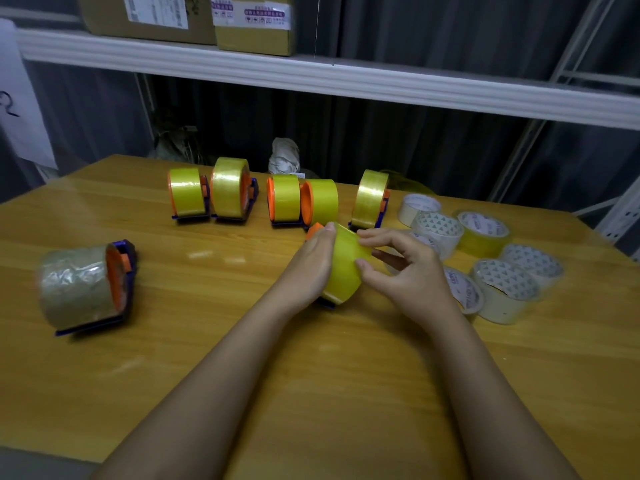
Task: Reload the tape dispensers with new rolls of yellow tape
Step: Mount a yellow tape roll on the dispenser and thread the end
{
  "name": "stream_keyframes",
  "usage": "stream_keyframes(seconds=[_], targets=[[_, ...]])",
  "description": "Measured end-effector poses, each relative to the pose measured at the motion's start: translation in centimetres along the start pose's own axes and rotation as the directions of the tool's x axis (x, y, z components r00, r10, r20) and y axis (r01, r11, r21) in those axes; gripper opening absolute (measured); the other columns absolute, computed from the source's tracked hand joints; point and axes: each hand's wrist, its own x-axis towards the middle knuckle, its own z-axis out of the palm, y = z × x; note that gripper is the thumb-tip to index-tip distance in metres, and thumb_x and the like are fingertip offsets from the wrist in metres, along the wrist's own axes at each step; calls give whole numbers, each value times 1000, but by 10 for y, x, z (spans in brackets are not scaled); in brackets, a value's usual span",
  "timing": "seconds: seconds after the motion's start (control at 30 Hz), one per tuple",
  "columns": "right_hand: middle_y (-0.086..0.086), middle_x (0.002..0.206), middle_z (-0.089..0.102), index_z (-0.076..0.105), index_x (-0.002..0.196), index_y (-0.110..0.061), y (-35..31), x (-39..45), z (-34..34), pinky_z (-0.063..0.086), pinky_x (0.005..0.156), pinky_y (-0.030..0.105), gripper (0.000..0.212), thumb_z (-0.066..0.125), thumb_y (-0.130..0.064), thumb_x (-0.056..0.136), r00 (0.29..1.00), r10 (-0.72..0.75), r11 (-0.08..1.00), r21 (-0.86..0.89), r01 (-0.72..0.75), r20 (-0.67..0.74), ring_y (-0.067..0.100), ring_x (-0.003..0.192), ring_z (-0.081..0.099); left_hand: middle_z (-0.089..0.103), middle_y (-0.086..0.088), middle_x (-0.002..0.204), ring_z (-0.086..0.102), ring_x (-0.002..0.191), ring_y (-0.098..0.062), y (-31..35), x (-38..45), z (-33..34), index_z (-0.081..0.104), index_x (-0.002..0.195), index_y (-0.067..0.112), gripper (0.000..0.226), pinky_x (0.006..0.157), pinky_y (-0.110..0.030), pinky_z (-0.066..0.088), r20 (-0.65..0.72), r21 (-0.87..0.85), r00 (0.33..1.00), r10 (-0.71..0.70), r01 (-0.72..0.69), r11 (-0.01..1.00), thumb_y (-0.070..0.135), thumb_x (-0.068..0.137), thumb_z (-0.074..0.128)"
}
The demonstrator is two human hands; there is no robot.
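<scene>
The right hand (405, 268) pinches the edge of a yellow tape roll (346, 268) between thumb and fingertips. The left hand (311, 265) cups the same roll's other side. Behind the roll stands a row of loaded dispensers (284, 202); spare rolls (498, 271) lie right of it on the table (214, 358).

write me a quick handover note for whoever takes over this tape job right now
Left hand steadies the dispenser in work at table centre; right hand pinches the yellow tape on it.
Done: five loaded dispensers stand in a row at the back.
Left: finish this one. The dispenser on the left holds a dull, crinkled roll and probably needs a new one.
Spare rolls lie on the right; most look clear or white, one yellow.
</scene>
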Motion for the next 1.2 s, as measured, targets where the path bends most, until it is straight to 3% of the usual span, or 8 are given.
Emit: stream_keyframes(seconds=[0.33,0.47,0.57,0.67,0.77,0.87,1.03,1.2], targets=[[0,112,69,71,100,-13,1,0,12,56,78,19,19,69,-2,84,996,44,999,1,-44,-77,2,108,62,20,6,157,18,143,-9,-3,3,-4,20,150,22,51,113,-27,14,-28,-25,1000,5,-6,1000,41,103,18],[1,109,70,69,107,-12,1,0,9,51,83,17,25,60,1,89,988,55,998,24,-52,-143,4,104,64,43,5,142,39,132,-14,-9,8,-1,40,141,24,50,111,-34,28,-60,-126,997,-46,39,991,48,101,23],[0,133,54,52,129,-25,-3,-4,14,46,98,18,46,68,-13,87,996,76,985,157,-69,-40,-1,122,51,70,0,99,63,93,-16,-8,12,-1,64,102,25,42,84,-32,47,-91,-333,991,-96,61,941,46,101,28],[-11,145,31,29,140,-47,0,-4,21,43,106,27,82,77,-47,74,991,113,994,1,-113,74,-2,131,36,74,3,78,70,77,-13,-6,13,-6,65,90,25,41,77,-32,52,-86,-491,992,-93,39,870,43,101,30],[-25,143,22,15,142,-57,-1,-5,20,40,109,42,100,79,-58,65,973,171,985,-54,-165,157,8,138,30,74,-8,89,71,83,-19,-8,13,-11,65,108,13,42,79,-34,55,-81,-575,994,-78,17,818,41,100,35],[-25,142,27,20,142,-55,-3,-7,21,46,104,38,101,84,-48,65,980,137,988,52,-146,145,5,134,37,72,-10,82,70,78,-21,-7,10,-15,62,117,5,45,73,-33,56,-27,-634,997,-69,36,773,40,99,40],[-20,142,33,26,142,-53,-3,-6,18,47,102,37,93,75,-59,63,992,113,992,41,-115,65,5,131,40,58,-2,81,56,77,-14,-11,12,-25,58,87,17,15,68,-34,46,-357,-138,897,259,-325,935,25,97,51],[-14,142,29,21,148,-44,-4,-3,15,38,89,7,95,80,-42,74,994,107,991,-82,-105,26,-12,123,32,63,2,95,58,93,-10,-7,9,-31,65,99,18,11,76,-16,45,-235,265,626,744,-695,668,20,91,58]])
